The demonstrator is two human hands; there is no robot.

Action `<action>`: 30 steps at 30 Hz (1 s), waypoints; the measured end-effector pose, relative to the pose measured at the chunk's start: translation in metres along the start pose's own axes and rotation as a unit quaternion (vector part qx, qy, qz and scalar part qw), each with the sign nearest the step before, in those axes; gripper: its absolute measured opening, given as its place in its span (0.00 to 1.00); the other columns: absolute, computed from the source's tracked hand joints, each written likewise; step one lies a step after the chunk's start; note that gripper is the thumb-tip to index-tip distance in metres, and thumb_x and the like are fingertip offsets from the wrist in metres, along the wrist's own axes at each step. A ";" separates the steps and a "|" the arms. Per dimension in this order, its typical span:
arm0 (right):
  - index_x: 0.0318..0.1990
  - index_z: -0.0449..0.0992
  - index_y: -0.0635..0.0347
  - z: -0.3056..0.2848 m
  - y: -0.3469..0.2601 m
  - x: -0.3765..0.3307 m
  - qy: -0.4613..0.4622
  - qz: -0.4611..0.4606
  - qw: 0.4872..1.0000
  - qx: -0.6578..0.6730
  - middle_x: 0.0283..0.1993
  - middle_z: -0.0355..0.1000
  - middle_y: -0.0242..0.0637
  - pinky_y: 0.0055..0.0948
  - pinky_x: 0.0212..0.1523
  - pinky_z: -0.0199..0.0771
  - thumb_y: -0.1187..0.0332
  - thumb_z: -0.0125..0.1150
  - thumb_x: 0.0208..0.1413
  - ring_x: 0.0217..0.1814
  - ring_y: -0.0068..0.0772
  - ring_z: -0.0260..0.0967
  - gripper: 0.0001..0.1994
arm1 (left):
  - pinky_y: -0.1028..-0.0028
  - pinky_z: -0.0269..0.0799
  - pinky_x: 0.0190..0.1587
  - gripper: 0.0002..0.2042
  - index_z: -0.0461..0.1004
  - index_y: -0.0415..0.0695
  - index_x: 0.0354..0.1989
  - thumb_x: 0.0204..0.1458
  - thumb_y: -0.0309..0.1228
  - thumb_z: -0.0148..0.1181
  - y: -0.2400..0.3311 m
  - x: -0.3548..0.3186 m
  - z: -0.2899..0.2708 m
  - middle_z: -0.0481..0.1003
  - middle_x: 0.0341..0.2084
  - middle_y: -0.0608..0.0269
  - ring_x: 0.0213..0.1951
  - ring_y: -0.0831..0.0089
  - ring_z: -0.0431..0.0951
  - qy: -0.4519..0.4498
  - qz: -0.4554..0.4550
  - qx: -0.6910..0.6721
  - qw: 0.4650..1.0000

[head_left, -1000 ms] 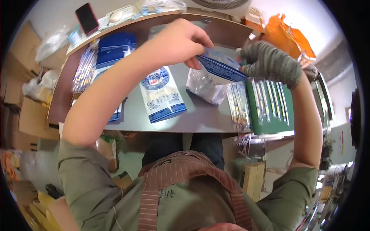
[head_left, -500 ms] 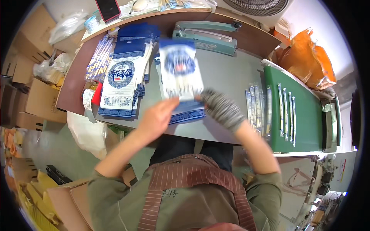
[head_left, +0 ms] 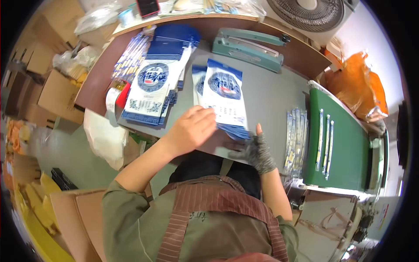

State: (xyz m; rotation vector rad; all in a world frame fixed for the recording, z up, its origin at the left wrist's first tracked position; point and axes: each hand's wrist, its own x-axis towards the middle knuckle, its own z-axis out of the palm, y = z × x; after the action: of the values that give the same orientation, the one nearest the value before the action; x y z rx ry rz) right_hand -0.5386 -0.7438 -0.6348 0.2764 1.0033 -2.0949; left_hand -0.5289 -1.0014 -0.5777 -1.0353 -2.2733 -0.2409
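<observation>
A small stack of flat blue-and-white printed bags lies on the grey table in front of me, with one bag [head_left: 223, 94] on top and others showing at its left and lower edges. My bare left hand [head_left: 192, 129] rests against the stack's lower left side, fingers loosely bent and close together, with no bag visibly pinched. Just off the lower right corner is my right hand [head_left: 257, 153] in a grey knitted glove. Its thumb points up and its fingers are apart and slightly blurred, holding nothing. A thicker pile of the same bags [head_left: 148, 89] lies to the left.
Thin wrapped sticks [head_left: 131, 54] are heaped at the far left, beside a red tape dispenser [head_left: 123, 94]. A teal heat sealer [head_left: 248, 50] stands at the back. On the right, wrapped packets [head_left: 296, 142] lie beside a green belt [head_left: 345, 144] carrying more packets.
The bag that both hands held up, blurred, now lies on the small stack. My right hand has let go and moved down, opening. The whole view has shifted slightly.
</observation>
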 end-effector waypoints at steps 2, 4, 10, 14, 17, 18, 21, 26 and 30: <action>0.64 0.56 0.64 0.014 0.008 0.016 -0.056 -0.024 0.996 0.072 0.62 0.61 0.51 0.45 0.60 0.63 0.40 0.44 0.58 0.61 0.47 0.62 0.37 | 0.67 0.70 0.47 0.08 0.73 0.38 0.31 0.41 0.27 0.59 0.031 0.014 -0.040 0.75 0.37 0.56 0.43 0.64 0.75 0.000 0.055 -0.053 0.997; 0.61 0.60 0.66 0.060 0.015 0.011 -0.221 0.027 0.959 0.175 0.61 0.62 0.52 0.43 0.62 0.62 0.40 0.47 0.57 0.60 0.48 0.63 0.37 | 0.71 0.72 0.42 0.05 0.68 0.41 0.23 0.37 0.27 0.55 0.072 0.001 -0.060 0.70 0.26 0.59 0.34 0.64 0.74 -0.047 0.072 -0.156 0.984; 0.56 0.66 0.69 -0.076 0.071 0.120 -0.287 0.250 0.885 0.267 0.53 0.70 0.50 0.36 0.52 0.71 0.53 0.53 0.56 0.51 0.40 0.70 0.29 | 0.57 0.57 0.62 0.13 0.68 0.41 0.25 0.55 0.38 0.55 0.131 -0.047 -0.075 0.73 0.35 0.52 0.46 0.58 0.73 0.027 -0.057 -0.245 0.967; 0.57 0.66 0.68 0.112 0.059 0.014 -0.153 0.087 0.975 -0.135 0.49 0.72 0.49 0.33 0.47 0.74 0.57 0.58 0.52 0.47 0.38 0.72 0.28 | 0.56 0.46 0.66 0.44 0.44 0.36 0.66 0.51 0.51 0.60 0.138 -0.098 -0.134 0.45 0.67 0.50 0.68 0.60 0.47 0.251 -0.563 -0.432 0.659; 0.55 0.68 0.67 0.200 0.094 0.031 -0.236 0.054 0.938 -0.247 0.49 0.72 0.45 0.35 0.48 0.73 0.52 0.59 0.53 0.46 0.39 0.72 0.29 | 0.67 0.60 0.60 0.45 0.43 0.39 0.68 0.50 0.48 0.63 0.132 -0.132 -0.176 0.55 0.64 0.51 0.64 0.66 0.57 0.324 -0.535 -0.637 0.451; 0.55 0.68 0.67 0.232 0.115 0.033 -0.249 -0.001 0.921 -0.298 0.48 0.72 0.45 0.34 0.45 0.74 0.53 0.59 0.53 0.44 0.38 0.72 0.29 | 0.68 0.62 0.58 0.41 0.49 0.39 0.66 0.50 0.43 0.65 0.132 -0.145 -0.193 0.61 0.60 0.53 0.60 0.68 0.62 0.325 -0.567 -0.577 0.489; 0.58 0.63 0.67 0.329 0.148 0.029 -0.364 -0.027 0.836 -0.409 0.48 0.70 0.41 0.29 0.44 0.73 0.53 0.59 0.55 0.43 0.32 0.70 0.31 | 0.71 0.69 0.52 0.28 0.66 0.38 0.57 0.47 0.31 0.68 0.121 -0.212 -0.242 0.74 0.47 0.57 0.49 0.71 0.74 0.384 -0.615 -0.472 0.501; 0.69 0.47 0.59 0.365 0.179 0.056 -0.482 -0.065 0.801 -0.349 0.65 0.58 0.45 0.28 0.52 0.70 0.51 0.54 0.59 0.60 0.35 0.64 0.37 | 0.68 0.77 0.44 0.20 0.71 0.34 0.49 0.50 0.30 0.64 0.157 -0.336 -0.365 0.77 0.42 0.52 0.41 0.68 0.80 0.471 -0.683 -0.362 0.425; 0.68 0.49 0.56 0.284 0.142 0.100 -0.296 -0.105 0.839 -0.445 0.62 0.63 0.44 0.28 0.48 0.72 0.55 0.48 0.62 0.55 0.36 0.68 0.31 | 0.63 0.79 0.44 0.19 0.69 0.33 0.51 0.52 0.29 0.62 0.207 -0.450 -0.372 0.76 0.43 0.48 0.41 0.62 0.80 0.524 -0.709 -0.397 0.255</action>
State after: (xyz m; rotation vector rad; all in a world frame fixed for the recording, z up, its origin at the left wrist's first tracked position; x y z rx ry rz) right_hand -0.4656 -1.0633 -0.5751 -0.9289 1.4969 -1.4861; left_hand 0.0195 -1.2891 -0.5741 1.1483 -0.7872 -2.0890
